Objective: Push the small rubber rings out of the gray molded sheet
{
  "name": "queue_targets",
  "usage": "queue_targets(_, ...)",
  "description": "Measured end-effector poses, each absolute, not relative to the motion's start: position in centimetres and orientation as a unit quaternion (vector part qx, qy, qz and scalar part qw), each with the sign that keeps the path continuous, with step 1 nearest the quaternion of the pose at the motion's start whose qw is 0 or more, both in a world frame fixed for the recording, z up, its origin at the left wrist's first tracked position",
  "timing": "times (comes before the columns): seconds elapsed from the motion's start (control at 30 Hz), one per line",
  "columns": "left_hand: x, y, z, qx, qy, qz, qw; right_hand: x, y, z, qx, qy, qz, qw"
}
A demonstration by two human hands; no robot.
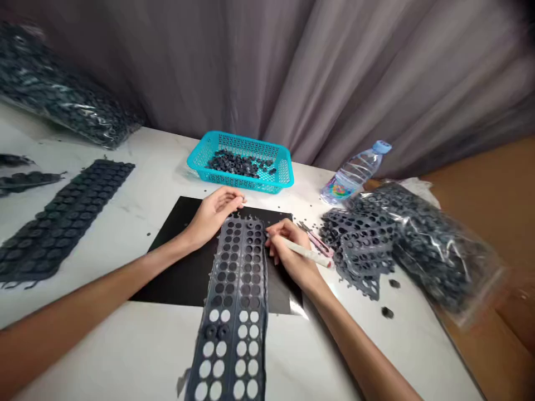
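Observation:
A dark grey rubber sheet (238, 267) with rows of round holes lies lengthwise in front of me, its far part over a black mat (179, 223). Two black ring-shaped pieces (217, 332) sit in its nearer part, and another (249, 225) is near its far end. My left hand (217, 211) is at the far left corner, thumb and fingers pinched together; what they hold, if anything, is too small to make out. At the far right edge, my right hand (292, 250) is closed around a white pen-shaped tool (307, 254) with a reddish end.
Behind the mat stands a turquoise basket (200, 159) containing small black pieces. To the right are pink-handled snips (320, 242), punched sheets (363, 245), a water bottle (353, 172) and a filled plastic bag (438, 245). Left are an unpunched sheet (67, 217) and a large bag (62, 83).

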State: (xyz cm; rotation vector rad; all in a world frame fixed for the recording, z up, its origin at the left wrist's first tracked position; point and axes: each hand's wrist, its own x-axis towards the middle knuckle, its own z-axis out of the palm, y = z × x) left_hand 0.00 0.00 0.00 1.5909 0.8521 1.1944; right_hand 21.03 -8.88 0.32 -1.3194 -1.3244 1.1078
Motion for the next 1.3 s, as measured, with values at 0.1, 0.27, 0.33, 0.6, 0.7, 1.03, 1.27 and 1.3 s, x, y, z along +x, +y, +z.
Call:
queue_targets(0.1,0.3,-1.0,-0.2,0.699,0.338,0.435,0.456,21.3,-8.8,0.3,-0.546,-0.528,0.424,0.492)
queue_targets(0.27,1.0,0.9,2.4,0.801,0.338,0.422,0.256,21.2,-8.6,0.2,-0.556,-0.536,0.407,0.487)
queue_targets(0.33,1.6,3.4,4.2,0.818,0.325,0.433,0.192,21.0,-8.5,0.2,-0.556,-0.541,0.406,0.484)
queue_targets(0.6,1.4,3.4,5.4,0.874,0.285,0.361,0.16,20.8,-9.0,0.9,-0.543,-0.562,0.411,0.469)
queue_targets(0.7,-0.2,-0.7,3.6,0.881,0.293,0.288,0.233,20.4,-9.2,1.2,-0.534,-0.583,0.409,0.455)
queue_targets(1.03,-1.2,-1.2,1.0,0.872,0.277,0.256,0.312,20.0,-8.4,0.6,-0.51,-0.566,0.463,0.454)
queue_targets(1.27,-1.4,-1.0,0.2,0.87,0.277,0.263,0.311,20.0,-8.4,0.5,-0.512,-0.573,0.462,0.443)
queue_targets(1.3,-1.4,-0.9,0.1,0.87,0.277,0.265,0.312,20.0,-8.4,0.4,-0.514,-0.572,0.461,0.442)
